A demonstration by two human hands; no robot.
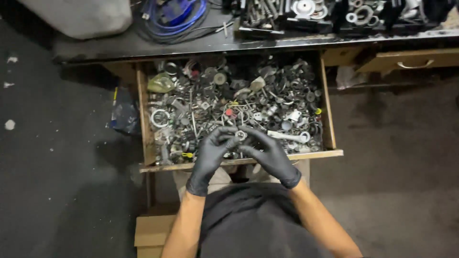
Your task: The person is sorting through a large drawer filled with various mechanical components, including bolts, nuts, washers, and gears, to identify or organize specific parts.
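Observation:
Both my hands wear black gloves and meet over the front edge of an open wooden drawer (143,119). My left hand (210,155) and my right hand (270,155) pinch a small round metal part (240,135), a ring or washer, between their fingertips. The drawer below is packed with loose metal hardware (239,100): washers, rings, bolts, springs and brackets. A long silver piece (289,136) lies just right of my right hand.
A dark workbench top (191,45) runs above the drawer, carrying blue coiled cable (177,14) and trays of fasteners (306,12). A second drawer with a metal handle (415,63) is at the right. A cardboard box (153,231) sits on the dark floor.

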